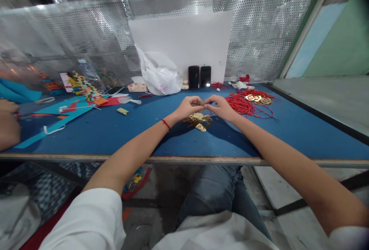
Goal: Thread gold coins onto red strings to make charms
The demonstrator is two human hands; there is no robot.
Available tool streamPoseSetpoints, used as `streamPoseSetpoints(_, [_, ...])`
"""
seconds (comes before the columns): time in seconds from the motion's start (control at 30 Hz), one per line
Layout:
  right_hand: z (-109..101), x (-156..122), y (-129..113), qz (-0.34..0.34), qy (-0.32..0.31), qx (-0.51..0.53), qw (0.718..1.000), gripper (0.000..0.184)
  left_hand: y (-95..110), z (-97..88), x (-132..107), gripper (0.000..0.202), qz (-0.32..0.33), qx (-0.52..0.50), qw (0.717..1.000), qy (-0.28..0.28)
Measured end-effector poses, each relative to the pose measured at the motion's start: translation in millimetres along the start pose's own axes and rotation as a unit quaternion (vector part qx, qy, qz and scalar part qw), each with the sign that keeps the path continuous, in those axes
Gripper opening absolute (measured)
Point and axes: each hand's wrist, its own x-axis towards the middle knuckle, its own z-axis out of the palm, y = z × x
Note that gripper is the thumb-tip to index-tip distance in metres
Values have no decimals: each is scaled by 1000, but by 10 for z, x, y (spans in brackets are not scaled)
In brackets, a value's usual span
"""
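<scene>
Over a small heap of gold-coloured coins (198, 118), my two hands meet fingertip to fingertip. My left hand (189, 106) is closed in a pinch on a gold coin (201, 103), which the fingers partly cover. Just to its right, my right hand (219, 106) pinches too, and a thin bit of red cord shows between the fingertips; its course there is too small to follow. Some coins in the heap have a hole in the middle. A bundle of red cords (240, 104) lies to the right of my right hand, with several gold coins (258, 99) on it.
On the blue table (129, 134), a white plastic bag (161, 75) and two phones (199, 77) stand at the back. Blue and red strips (73, 106) and a beaded craft piece (86, 86) lie left. Another person's arm (8, 127) rests at the far left edge.
</scene>
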Motion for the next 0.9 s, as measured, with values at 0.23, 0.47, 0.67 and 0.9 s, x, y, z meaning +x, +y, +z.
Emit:
streamPoseSetpoints(0.23, [1, -7, -71, 41, -23, 73, 996, 15, -13, 7, 14, 16, -5, -19, 1000, -4])
streamPoseSetpoints(0.47, [39, -7, -141, 99, 10, 216, 971, 20, 33, 6, 24, 15, -5, -46, 999, -2])
streamPoseSetpoints(0.67, [-105, 44, 59, 190, 202, 222, 935, 16, 39, -22, 27, 20, -63, -103, 992, 33])
streamPoseSetpoints(0.9, [-82, 19, 249, 196, 186, 80, 959, 10, 110, 36, 13, 17, -132, -137, 981, 38])
